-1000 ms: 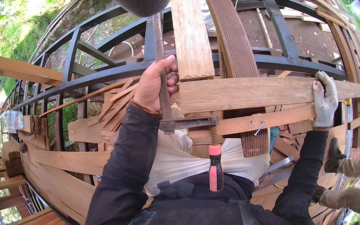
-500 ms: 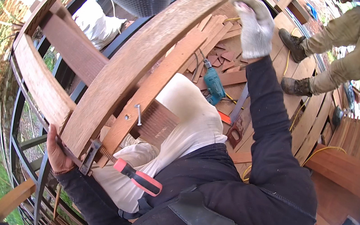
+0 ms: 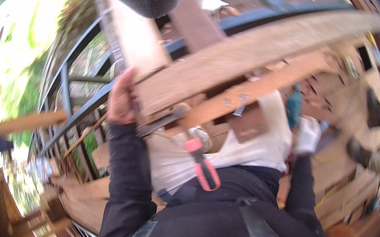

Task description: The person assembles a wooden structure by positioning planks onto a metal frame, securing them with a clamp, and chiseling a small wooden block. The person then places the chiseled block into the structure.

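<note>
My bare left hand [image 3: 123, 97] is closed around the metal bar of a clamp at the near-left end of a wide wooden plank [image 3: 235, 67]. The clamp [image 3: 163, 122] has a red-and-black handle [image 3: 203, 166] hanging over my lap. A narrower reddish board [image 3: 260, 96] lies alongside the plank, with a bolt [image 3: 240, 105] on it. Low on the right, my right hand [image 3: 309, 134], in a white glove, is beside a teal power drill [image 3: 294, 106]. Motion blur hides its fingers and whether it touches the drill.
A dark metal frame [image 3: 88, 105] curves along the left. A short brown board [image 3: 247, 123] sticks out over my white-clothed leg. Wood offcuts [image 3: 321, 90] lie past the drill. At the right edge stand another person's boots [image 3: 358, 151].
My right hand has come down from the far end of the plank to beside the drill. The view has swung left. My left hand stays at the clamp.
</note>
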The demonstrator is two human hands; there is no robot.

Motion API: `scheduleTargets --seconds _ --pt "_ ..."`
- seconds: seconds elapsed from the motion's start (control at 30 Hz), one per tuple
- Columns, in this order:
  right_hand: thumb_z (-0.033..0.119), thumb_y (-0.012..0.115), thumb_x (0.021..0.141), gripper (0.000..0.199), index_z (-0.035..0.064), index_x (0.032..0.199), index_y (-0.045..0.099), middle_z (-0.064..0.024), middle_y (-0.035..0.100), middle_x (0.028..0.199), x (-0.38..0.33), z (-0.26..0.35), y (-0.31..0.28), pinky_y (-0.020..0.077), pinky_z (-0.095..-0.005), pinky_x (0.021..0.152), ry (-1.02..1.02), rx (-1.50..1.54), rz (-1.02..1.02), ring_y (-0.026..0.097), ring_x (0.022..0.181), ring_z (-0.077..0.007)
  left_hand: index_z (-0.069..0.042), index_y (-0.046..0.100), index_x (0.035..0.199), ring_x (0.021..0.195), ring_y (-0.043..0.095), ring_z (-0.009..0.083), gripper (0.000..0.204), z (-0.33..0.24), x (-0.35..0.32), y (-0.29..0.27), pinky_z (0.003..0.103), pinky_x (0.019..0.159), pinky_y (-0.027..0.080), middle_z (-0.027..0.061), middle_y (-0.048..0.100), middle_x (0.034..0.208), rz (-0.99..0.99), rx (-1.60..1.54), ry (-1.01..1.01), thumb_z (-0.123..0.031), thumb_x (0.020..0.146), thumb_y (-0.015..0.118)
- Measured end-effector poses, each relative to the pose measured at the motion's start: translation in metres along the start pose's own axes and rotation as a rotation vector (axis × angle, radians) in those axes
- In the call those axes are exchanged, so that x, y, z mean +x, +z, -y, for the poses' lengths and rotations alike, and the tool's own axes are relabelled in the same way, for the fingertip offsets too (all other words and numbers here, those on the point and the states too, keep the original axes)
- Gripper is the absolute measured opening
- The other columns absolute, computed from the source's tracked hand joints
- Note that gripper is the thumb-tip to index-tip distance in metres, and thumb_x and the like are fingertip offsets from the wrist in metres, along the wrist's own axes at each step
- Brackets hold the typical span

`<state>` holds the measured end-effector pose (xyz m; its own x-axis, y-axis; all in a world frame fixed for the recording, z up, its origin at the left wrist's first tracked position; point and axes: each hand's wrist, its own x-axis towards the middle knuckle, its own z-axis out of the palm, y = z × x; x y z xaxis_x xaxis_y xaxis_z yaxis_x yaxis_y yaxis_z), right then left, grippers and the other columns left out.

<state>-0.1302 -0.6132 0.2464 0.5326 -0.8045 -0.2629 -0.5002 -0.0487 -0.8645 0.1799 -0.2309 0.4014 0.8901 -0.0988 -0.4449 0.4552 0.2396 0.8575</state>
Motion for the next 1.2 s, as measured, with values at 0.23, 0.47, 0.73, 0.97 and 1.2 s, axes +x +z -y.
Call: scheduleTargets --seconds 0.23,0.47,0.73,0.97,1.2 --pt "0.02 0.065 0.095 0.047 -0.0004 0.137 0.063 -0.0063 0.072 0.099 -0.077 0.148 0.022 0.0539 -0.0278 0.078 -0.035 0.074 1.514 0.067 0.086 -0.0115 -0.005 0.064 0.108 0.047 0.046 0.0009 0.022 -0.004 -0.005 0.015 0.018 0.04 0.04 -0.0067 0.053 0.065 0.238 -0.012 0.012 -0.024 0.099 0.07" --pt "0.041 0.077 0.094 0.08 -0.0071 0.147 0.042 -0.0233 0.067 0.12 -0.116 0.174 0.082 0.0536 -0.0413 0.096 0.678 0.806 1.689 0.07 0.105 -0.0309 -0.004 0.063 0.105 0.046 0.047 0.0019 0.021 -0.004 0.0 0.013 0.017 0.041 0.039 -0.0048 0.054 0.063 0.253 0.02 0.035 -0.023 0.099 0.07" --pt "0.004 0.081 0.082 0.055 -0.002 0.129 0.053 -0.0074 0.067 0.097 -0.119 0.215 0.068 0.0555 -0.0302 0.083 0.413 0.226 1.375 0.067 0.092 -0.0153 -0.001 0.066 0.111 0.048 0.047 0.0018 0.025 -0.01 -0.007 0.016 0.019 0.043 0.039 -0.0065 0.054 0.066 0.213 0.066 0.071 -0.021 0.098 0.071" --pt "0.023 0.081 0.087 0.066 -0.0023 0.137 0.048 -0.0138 0.067 0.105 -0.114 0.204 0.069 0.0548 -0.0371 0.09 0.533 0.429 1.516 0.068 0.098 -0.0231 0.002 0.071 0.114 0.052 0.047 0.0011 0.03 -0.008 -0.004 0.013 0.019 0.046 0.04 -0.0065 0.058 0.072 0.234 0.059 0.093 -0.02 0.095 0.074" --pt "0.013 0.07 0.09 0.049 -0.0029 0.133 0.054 -0.0116 0.065 0.1 -0.123 0.196 0.073 0.0545 -0.0337 0.085 0.538 0.52 1.413 0.064 0.097 -0.0169 0.003 0.07 0.117 0.052 0.047 0.0016 0.032 -0.012 -0.006 0.019 0.019 0.045 0.039 -0.0062 0.058 0.071 0.217 0.065 0.069 -0.02 0.095 0.074"
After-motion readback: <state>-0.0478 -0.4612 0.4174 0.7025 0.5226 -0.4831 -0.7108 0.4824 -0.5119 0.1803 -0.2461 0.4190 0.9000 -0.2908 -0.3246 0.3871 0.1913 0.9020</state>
